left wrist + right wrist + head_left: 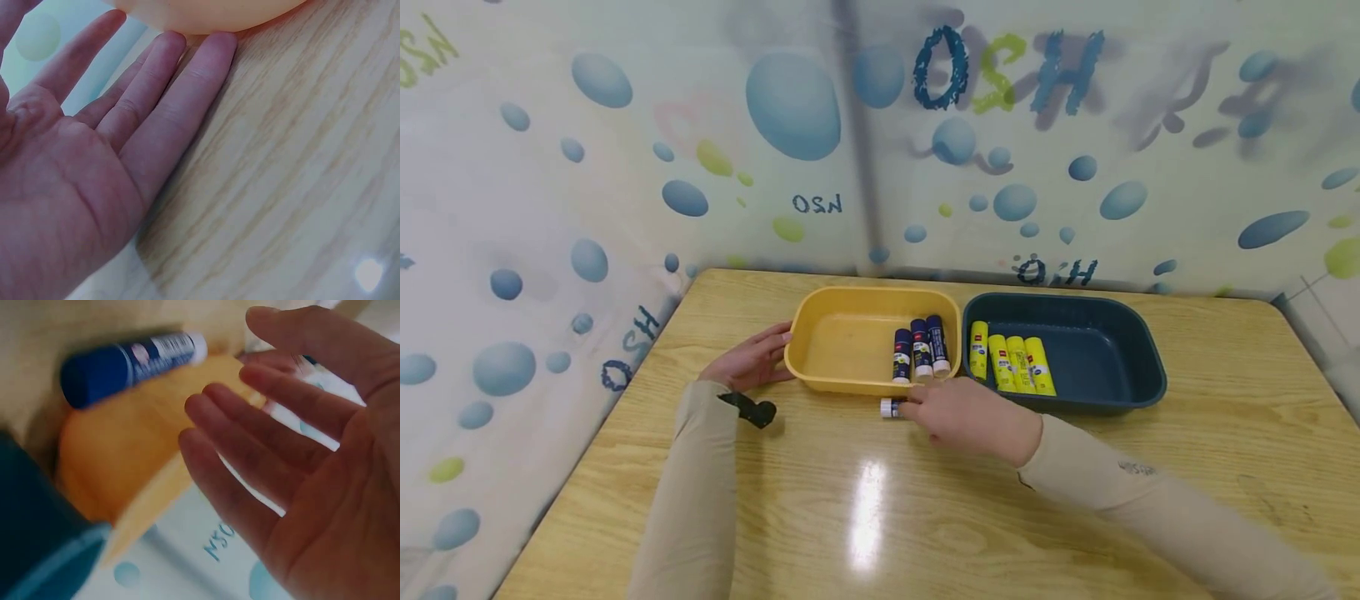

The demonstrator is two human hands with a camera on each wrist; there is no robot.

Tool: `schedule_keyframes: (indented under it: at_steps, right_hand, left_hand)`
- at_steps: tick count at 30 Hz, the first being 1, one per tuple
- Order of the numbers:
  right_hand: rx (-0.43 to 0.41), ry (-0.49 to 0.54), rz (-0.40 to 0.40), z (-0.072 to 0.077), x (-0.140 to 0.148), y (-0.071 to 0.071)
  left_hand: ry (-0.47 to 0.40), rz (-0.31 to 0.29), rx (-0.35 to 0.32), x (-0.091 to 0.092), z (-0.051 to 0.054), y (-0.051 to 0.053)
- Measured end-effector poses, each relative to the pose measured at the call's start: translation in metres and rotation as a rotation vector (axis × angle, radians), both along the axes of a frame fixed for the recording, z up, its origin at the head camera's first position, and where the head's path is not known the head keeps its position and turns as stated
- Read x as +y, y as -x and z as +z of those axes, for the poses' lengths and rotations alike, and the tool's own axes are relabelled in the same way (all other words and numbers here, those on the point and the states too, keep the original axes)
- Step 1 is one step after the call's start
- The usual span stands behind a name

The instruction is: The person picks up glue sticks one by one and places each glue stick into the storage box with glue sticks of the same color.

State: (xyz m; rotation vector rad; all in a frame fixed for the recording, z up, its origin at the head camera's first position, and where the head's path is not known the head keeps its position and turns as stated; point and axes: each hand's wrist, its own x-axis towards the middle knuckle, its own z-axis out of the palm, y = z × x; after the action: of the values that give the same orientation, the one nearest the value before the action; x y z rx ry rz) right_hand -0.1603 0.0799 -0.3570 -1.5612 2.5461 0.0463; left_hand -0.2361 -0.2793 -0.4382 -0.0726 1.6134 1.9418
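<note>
A dark blue glue stick [890,407] with a white end lies on the table in front of the yellow bin [842,386]. My right hand [973,419] hovers over it and hides most of it in the head view. The right wrist view shows that hand's fingers spread and apart from the glue stick [134,365]. With straight fingers, my left hand [751,360] touches the yellow bin's left side; its fingertips meet the wall in the left wrist view. Three dark blue glue sticks [921,348] stand or lean at the right end inside the yellow bin.
A dark teal bin [1105,400] stands against the yellow bin's right side. Several yellow glue sticks [1017,364] are in its left part. Behind the wooden table [805,508] hangs a bubble-patterned sheet [880,167].
</note>
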Motion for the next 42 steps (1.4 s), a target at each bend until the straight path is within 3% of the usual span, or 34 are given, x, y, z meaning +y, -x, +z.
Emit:
schedule_keyframes:
  at_steps: [13,21,30,34,42]
  right_hand:
    - [0.110,0.074,-0.092,-0.037,-0.010,-0.012]
    - [0.171,-0.007,-0.180,-0.043,-0.019,-0.020]
    - [0.330,0.022,-0.164,-0.051,-0.024,-0.021]
    - [0.295,-0.028,-0.166,-0.053,-0.025,-0.021]
    - [0.120,-0.083,-0.187,-0.053,-0.025,-0.018]
  left_hand:
    - [0.000,0.015,0.001,0.001,-0.001,0.000]
    - [0.003,0.023,-0.007,0.003,0.000,-0.001]
    - [0.013,0.006,-0.004,0.003,0.002,-0.002]
    - [0.012,0.004,-0.007,0.003,0.002,-0.002]
    - [0.017,0.017,-0.009,0.002,0.000,-0.001]
